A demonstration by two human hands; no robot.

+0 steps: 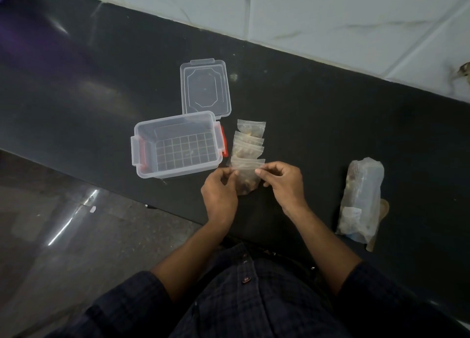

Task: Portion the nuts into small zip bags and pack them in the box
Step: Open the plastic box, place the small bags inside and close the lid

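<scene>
Near the front edge of the dark, glossy desk (318,114), both hands hold one small clear zip bag of brown nuts (248,179) just above the surface. The left hand (220,192) pinches the left end of the bag's top strip between thumb and fingertips, and the right hand (282,182) pinches the right end the same way, the other fingers curled loosely. Whether the zip is sealed cannot be told. Just behind this bag, a short overlapping row of filled small clear zip bags (249,140) lies flat on the desk, running away from the person. Beside that row, to the left, stands the clear rectangular plastic box with red side clips (178,145), open, its grid-patterned floor showing no bags. Its clear plastic lid (205,88) lies flat behind it, touching or nearly touching the far rim. Well to the right lies a large cloudy plastic bag of nuts (362,198) on its side.
</scene>
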